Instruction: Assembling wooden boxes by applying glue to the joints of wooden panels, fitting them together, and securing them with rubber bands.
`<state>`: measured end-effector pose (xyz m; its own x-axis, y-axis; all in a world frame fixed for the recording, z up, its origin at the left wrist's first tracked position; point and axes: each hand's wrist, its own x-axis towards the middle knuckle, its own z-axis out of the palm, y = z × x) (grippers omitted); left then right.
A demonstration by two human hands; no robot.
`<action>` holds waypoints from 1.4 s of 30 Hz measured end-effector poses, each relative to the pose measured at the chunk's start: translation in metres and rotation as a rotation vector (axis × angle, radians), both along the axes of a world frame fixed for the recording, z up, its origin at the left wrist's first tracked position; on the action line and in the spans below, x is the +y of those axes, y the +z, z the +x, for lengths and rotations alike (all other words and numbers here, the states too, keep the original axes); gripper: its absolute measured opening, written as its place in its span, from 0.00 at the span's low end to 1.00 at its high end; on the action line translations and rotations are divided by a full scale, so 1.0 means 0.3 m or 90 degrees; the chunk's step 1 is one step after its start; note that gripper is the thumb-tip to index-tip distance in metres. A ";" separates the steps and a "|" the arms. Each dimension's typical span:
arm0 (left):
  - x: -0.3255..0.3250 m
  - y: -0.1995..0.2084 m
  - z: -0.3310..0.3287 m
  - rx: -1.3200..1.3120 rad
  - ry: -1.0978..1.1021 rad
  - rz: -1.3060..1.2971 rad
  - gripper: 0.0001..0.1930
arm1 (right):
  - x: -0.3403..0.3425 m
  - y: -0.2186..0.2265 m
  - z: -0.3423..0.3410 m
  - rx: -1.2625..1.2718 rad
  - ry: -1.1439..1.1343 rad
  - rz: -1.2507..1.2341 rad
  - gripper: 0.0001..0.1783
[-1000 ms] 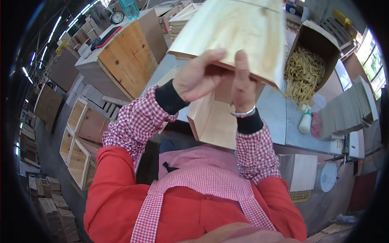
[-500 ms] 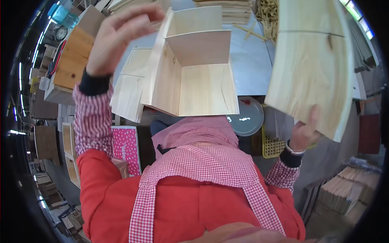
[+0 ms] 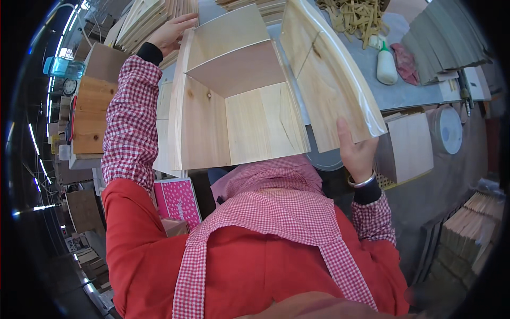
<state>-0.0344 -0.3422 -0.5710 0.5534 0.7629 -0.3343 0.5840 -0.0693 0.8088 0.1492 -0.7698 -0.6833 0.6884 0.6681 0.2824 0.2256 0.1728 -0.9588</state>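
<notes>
"Fingers of the left hand (image 3: pixel 170 35): what are they doing?"

"Stretched out at the far left of the pale, open-sided wooden box (image 3: pixel 239 114) with its crosswise divider (image 3: pixel 236 66); I can't tell whether they grip. Perhaps they steady it, since its near edge seems to jut past the blue-grey bench (image 3: pixel 366 69) toward the lap."

"And right of it?"

"Just a narrow gap, then the tilted, knotted pale wooden panel (image 3: pixel 329 80). Near its lower end the right hand (image 3: pixel 358 154) grasps it, thumb on the face, which probably leaves its long left edge unobstructed."

"Room beyond?"

"Some bench surface, up to the white plastic bottle (image 3: pixel 387 68) with the green tip and, just beside that, the crumpled pink cloth (image 3: pixel 405 64)."
</notes>
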 end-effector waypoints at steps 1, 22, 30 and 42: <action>0.017 -0.014 0.004 -0.001 -0.013 0.020 0.21 | 0.016 0.006 -0.006 0.002 0.001 -0.002 0.23; 0.111 -0.087 0.012 0.058 -0.073 0.059 0.17 | 0.048 0.063 -0.058 -0.127 0.147 -0.111 0.23; 0.110 -0.109 0.011 0.054 -0.054 0.095 0.16 | 0.069 0.059 -0.101 -0.195 0.177 -0.141 0.30; 0.104 -0.108 0.021 0.052 -0.069 0.097 0.14 | 0.068 0.057 -0.114 -0.221 0.199 -0.189 0.32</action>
<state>-0.0281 -0.3108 -0.6034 0.6107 0.7456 -0.2667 0.6294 -0.2526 0.7349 0.1152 -0.7492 -0.6662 0.3450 0.9109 0.2263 0.5187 0.0159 -0.8548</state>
